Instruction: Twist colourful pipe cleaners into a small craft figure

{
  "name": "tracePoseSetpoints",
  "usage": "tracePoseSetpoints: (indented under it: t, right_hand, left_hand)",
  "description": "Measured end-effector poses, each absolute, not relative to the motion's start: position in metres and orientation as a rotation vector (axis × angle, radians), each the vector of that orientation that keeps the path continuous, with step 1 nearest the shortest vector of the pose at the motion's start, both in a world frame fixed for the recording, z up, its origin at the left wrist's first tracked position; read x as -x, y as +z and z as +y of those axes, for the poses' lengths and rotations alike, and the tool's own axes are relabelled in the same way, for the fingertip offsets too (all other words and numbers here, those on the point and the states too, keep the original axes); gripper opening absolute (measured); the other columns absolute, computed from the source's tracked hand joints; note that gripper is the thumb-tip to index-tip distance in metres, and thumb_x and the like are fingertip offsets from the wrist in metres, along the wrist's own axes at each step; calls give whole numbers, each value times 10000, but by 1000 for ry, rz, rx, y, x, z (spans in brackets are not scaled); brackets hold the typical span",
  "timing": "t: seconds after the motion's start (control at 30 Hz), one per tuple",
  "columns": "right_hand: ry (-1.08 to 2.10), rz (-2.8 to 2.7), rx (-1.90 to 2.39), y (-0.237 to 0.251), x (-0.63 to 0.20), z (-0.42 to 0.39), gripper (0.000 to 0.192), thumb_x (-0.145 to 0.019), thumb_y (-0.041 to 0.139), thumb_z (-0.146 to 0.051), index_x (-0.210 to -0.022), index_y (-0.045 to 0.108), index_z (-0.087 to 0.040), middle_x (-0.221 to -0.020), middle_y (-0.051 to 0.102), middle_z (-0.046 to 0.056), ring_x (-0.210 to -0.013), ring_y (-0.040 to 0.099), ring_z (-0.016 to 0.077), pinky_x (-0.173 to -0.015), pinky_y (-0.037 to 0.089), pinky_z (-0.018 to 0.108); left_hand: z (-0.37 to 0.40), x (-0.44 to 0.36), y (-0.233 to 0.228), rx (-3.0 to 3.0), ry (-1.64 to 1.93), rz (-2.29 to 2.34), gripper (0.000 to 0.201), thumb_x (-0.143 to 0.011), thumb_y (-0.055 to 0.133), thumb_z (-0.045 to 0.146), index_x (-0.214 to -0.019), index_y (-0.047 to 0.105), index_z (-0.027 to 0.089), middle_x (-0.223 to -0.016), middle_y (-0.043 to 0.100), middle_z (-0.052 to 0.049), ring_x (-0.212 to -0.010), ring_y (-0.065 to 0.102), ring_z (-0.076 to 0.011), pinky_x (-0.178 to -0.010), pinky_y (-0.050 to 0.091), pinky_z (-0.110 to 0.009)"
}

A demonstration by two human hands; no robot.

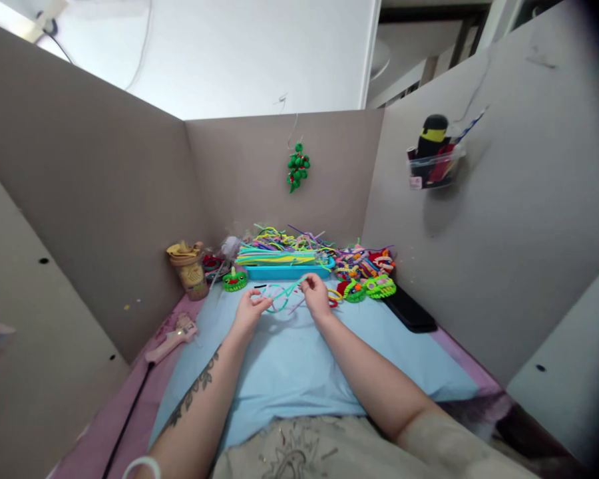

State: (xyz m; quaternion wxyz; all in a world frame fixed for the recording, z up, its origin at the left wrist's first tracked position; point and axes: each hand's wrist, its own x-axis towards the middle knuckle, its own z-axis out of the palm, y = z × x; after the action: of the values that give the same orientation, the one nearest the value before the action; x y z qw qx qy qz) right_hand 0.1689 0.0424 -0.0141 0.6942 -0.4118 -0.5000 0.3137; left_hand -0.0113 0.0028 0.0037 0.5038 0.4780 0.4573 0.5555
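Note:
My left hand (pixel 252 307) and my right hand (pixel 315 295) are raised over the light blue cloth (pixel 299 372), a short way apart. A teal pipe cleaner (pixel 290 291), bent into loops that cross, runs between them. Each hand pinches one side of it with thumb and fingertips. Lilac pipe cleaner pieces (pixel 295 307) show just behind the loops; I cannot tell whether they lie on the cloth or join the teal one. Beyond my hands stands a blue tray (pixel 289 273) heaped with teal, yellow and purple pipe cleaners (pixel 284 256).
To the left are a pink glue gun (pixel 172 344) with a black cord, a stuffed cup (pixel 190 273) and a green figure (pixel 235 281). At right, green pipe cleaner figures (pixel 379 287) sit near a black phone-like slab (pixel 409 309). Grey panels (pixel 249 173) enclose three sides.

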Motion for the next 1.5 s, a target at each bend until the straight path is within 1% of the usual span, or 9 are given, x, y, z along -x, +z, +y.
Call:
tracePoseSetpoints:
  t: [0.17, 0.33, 0.5, 0.73, 1.03, 1.2, 1.3, 1.4, 1.5]
  right_hand:
    - [606, -1141, 908, -7, -173, 35, 169, -719, 519, -304, -841, 538, -188, -707, 565, 3, -640, 545, 146, -604, 439, 262]
    - [732, -1201, 806, 2, -164, 23, 133, -710, 540, -274, -812, 537, -188, -687, 547, -12, -640, 547, 132, -607, 444, 254]
    - [836, -1238, 788, 4, -157, 19, 148, -716, 569, -320, -752, 532, -182, -644, 537, -20, -583, 519, 112, -578, 434, 247]
    - [774, -1169, 768, 4, -163, 23, 189, -732, 574, -361, -792, 527, -188, -647, 539, -19, -595, 525, 116, -582, 428, 246]
    - [877, -1205, 819, 4, -161, 22, 157, -685, 579, -329, -712, 515, -188, -596, 506, -37, -523, 486, 101, -517, 388, 228]
    - [1020, -1380, 932, -5, -161, 29, 172, -636, 605, -329, -646, 531, -174, -498, 454, -55, -453, 420, 86, -457, 335, 214]
    - [1145, -1414, 965, -10, -157, 29, 174, -609, 625, -319, -674, 561, -170, -509, 469, -55, -464, 409, 83, -453, 347, 209]
    - [1236, -1355, 960, -12, -154, 27, 172, -594, 628, -276, -726, 584, -175, -547, 497, -53, -484, 433, 82, -454, 365, 202]
    - [1385, -1258, 950, -10, -154, 24, 217, -568, 653, -228, -769, 587, -180, -617, 555, -40, -531, 525, 97, -471, 389, 199]
  left_hand:
    - [6, 13, 0, -1158, 1498, 1204, 507, -512, 749, 341, -851, 399, 199, -608, 605, 37, -507, 564, -106, -503, 357, -195]
    - [6, 12, -2, -1191, 1498, 1180, 484, -532, 737, 325, -847, 392, 198, -609, 615, 35, -532, 589, -117, -543, 395, -217]
    - [6, 11, -4, -1247, 1463, 1129, 466, -554, 724, 317, -851, 385, 202, -597, 619, 38, -538, 598, -122, -537, 389, -209]
    - [6, 9, -6, -1317, 1415, 1109, 440, -574, 712, 299, -849, 381, 207, -585, 619, 46, -530, 597, -118, -524, 375, -199]
    - [8, 9, -8, -1352, 1401, 1065, 433, -586, 705, 306, -862, 385, 208, -590, 609, 54, -519, 575, -106, -509, 354, -190]
    - [9, 9, -9, -1370, 1402, 1044, 426, -594, 705, 307, -856, 384, 209, -600, 604, 51, -532, 573, -105, -515, 363, -190]
    - [9, 9, -7, -1359, 1436, 1049, 418, -597, 703, 292, -844, 375, 212, -608, 596, 55, -537, 571, -101, -533, 380, -193]
    - [7, 9, -4, -1339, 1478, 1046, 412, -601, 695, 285, -830, 359, 217, -610, 579, 65, -544, 571, -101, -558, 401, -204]
    - [5, 8, -2, -1356, 1512, 1056, 399, -610, 681, 283, -814, 344, 220, -597, 559, 73, -533, 556, -99, -554, 396, -203]
